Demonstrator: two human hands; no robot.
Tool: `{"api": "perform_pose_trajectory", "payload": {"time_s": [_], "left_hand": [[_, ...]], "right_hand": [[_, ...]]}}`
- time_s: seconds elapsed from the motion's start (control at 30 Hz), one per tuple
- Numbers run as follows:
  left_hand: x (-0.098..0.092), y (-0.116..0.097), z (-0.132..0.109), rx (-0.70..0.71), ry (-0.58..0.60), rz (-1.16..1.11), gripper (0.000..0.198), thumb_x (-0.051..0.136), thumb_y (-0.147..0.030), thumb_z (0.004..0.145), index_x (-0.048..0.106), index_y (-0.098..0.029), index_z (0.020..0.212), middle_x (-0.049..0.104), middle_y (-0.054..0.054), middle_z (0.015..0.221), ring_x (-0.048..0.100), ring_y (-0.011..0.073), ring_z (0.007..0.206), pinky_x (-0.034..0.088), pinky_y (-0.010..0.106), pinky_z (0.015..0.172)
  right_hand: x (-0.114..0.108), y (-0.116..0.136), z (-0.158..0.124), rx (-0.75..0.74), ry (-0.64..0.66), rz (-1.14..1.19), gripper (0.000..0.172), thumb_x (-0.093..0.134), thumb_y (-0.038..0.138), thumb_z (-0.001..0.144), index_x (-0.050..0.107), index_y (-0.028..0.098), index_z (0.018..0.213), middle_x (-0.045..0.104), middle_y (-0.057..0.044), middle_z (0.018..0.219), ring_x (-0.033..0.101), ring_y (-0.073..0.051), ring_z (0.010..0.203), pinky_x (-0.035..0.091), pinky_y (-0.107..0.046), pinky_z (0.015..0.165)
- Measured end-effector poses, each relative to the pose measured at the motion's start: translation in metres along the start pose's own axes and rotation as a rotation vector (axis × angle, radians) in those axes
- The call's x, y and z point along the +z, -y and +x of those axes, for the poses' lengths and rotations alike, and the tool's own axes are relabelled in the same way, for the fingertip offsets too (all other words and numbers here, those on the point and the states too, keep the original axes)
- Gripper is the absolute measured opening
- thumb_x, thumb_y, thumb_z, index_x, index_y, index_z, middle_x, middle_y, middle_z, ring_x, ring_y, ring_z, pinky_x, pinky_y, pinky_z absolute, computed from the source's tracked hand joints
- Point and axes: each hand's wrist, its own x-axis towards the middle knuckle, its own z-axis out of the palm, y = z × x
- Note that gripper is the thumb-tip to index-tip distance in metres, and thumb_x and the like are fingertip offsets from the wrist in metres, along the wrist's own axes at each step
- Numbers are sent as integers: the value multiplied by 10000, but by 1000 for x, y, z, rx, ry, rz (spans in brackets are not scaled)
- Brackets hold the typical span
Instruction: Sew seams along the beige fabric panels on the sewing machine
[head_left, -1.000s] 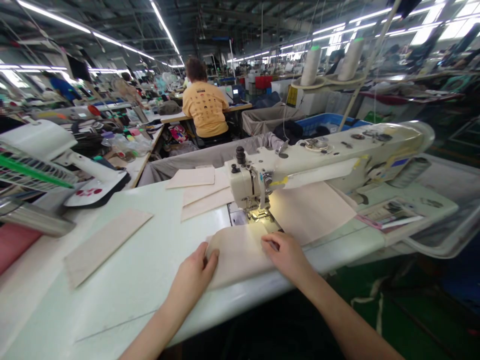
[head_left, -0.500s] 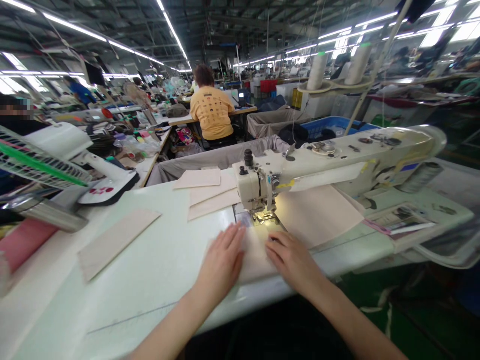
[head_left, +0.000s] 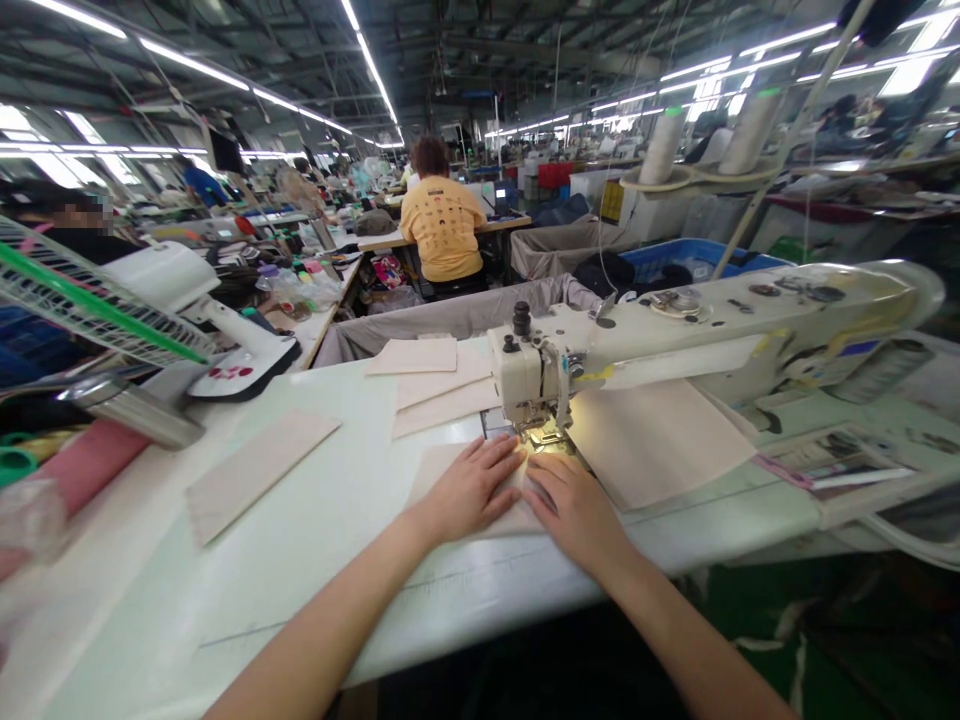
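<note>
My left hand (head_left: pixel 469 487) lies flat with its fingers stretched out on a beige fabric piece (head_left: pixel 433 468), just in front of the presser foot of the white sewing machine (head_left: pixel 675 330). My right hand (head_left: pixel 574 510) rests flat on the same piece, beside the left hand, fingers pointing at the lit needle area (head_left: pixel 546 438). Both hands press the fabric onto the white table (head_left: pixel 300 540). A larger beige panel (head_left: pixel 660 440) lies under the machine arm to the right.
More beige pieces (head_left: pixel 420 375) are stacked behind the machine head, and a long strip (head_left: pixel 259 470) lies to the left. A white desk fan (head_left: pixel 172 300) stands far left. A booklet (head_left: pixel 832 460) lies at right. A person in a yellow shirt (head_left: pixel 442 225) sits at a table beyond.
My left hand slid from the fabric's near left edge up to the needle and flattened on the piece. My right hand stayed by the presser foot. The view shifted slightly.
</note>
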Motion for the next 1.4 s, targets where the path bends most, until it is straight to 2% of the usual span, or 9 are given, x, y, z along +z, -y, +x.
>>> {"api": "perform_pose_trajectory", "payload": {"time_s": [0.17, 0.43, 0.7, 0.8, 0.93, 1.0, 1.07, 1.17, 1.4], "left_hand": [[3, -5, 0, 0, -51, 6, 480, 487, -377, 1008, 497, -177, 1445, 443, 140, 1545, 390, 294, 1446, 307, 522, 1194], [3, -5, -1, -8, -42, 11, 492, 487, -387, 1009, 491, -169, 1450, 446, 145, 1541, 394, 294, 1443, 308, 522, 1194], [-1, 6, 6, 1, -3, 10, 497, 514, -373, 997, 496, -166, 1448, 428, 156, 1552, 388, 303, 1447, 299, 530, 1198], [-4, -6, 2, -6, -2, 0, 466, 489, -342, 1009, 506, -169, 1442, 435, 159, 1546, 372, 313, 1455, 306, 545, 1192], [-4, -40, -20, 89, 40, -65, 439, 428, -206, 1018, 495, -243, 1451, 513, 94, 1499, 445, 256, 1415, 344, 487, 1193], [-2, -53, -31, 125, 42, -79, 485, 436, -173, 1005, 449, -226, 1487, 513, 94, 1499, 449, 257, 1411, 363, 463, 1190], [0, -58, -37, 129, 30, -72, 493, 438, -182, 1009, 427, -204, 1502, 502, 100, 1507, 441, 269, 1415, 370, 463, 1188], [0, -49, -33, 113, 24, -60, 454, 428, -229, 1031, 453, -205, 1483, 514, 96, 1497, 461, 274, 1399, 379, 472, 1182], [-5, -16, -10, 104, -27, -88, 380, 450, -263, 1031, 558, -209, 1391, 571, 112, 1427, 492, 265, 1363, 392, 472, 1168]], "right_hand": [[-1, -1, -2, 9, -4, 11, 147, 589, 209, 944, 665, 193, 1068, 683, -119, 1181, 618, -275, 1129, 527, -477, 999], [-4, 0, -1, 19, 7, 10, 148, 590, 205, 943, 665, 187, 1069, 685, -118, 1181, 616, -275, 1119, 531, -481, 992], [-6, 1, 5, 28, 33, -17, 214, 594, 183, 925, 680, 197, 1120, 686, -114, 1213, 605, -274, 1141, 528, -480, 999], [-13, 3, -3, 8, 63, -19, 204, 606, 192, 927, 679, 185, 1117, 694, -112, 1194, 618, -275, 1115, 538, -476, 984], [-28, 6, -29, -67, 64, 1, 202, 532, 219, 982, 684, 181, 1110, 716, -110, 1151, 651, -254, 1081, 554, -448, 965], [-35, 6, -40, -118, 79, -9, 245, 496, 225, 1003, 669, 171, 1168, 714, -112, 1177, 646, -252, 1103, 549, -440, 976], [-38, 5, -45, -152, 105, -35, 273, 479, 221, 1012, 652, 162, 1215, 709, -111, 1198, 638, -253, 1114, 546, -437, 978], [-35, 2, -37, -160, 123, -81, 262, 481, 215, 1013, 664, 164, 1195, 711, -106, 1180, 632, -258, 1089, 548, -440, 953], [-22, -8, 2, -98, 121, -101, 172, 545, 212, 990, 710, 183, 1030, 687, -98, 1026, 616, -252, 1004, 545, -424, 894]]}}
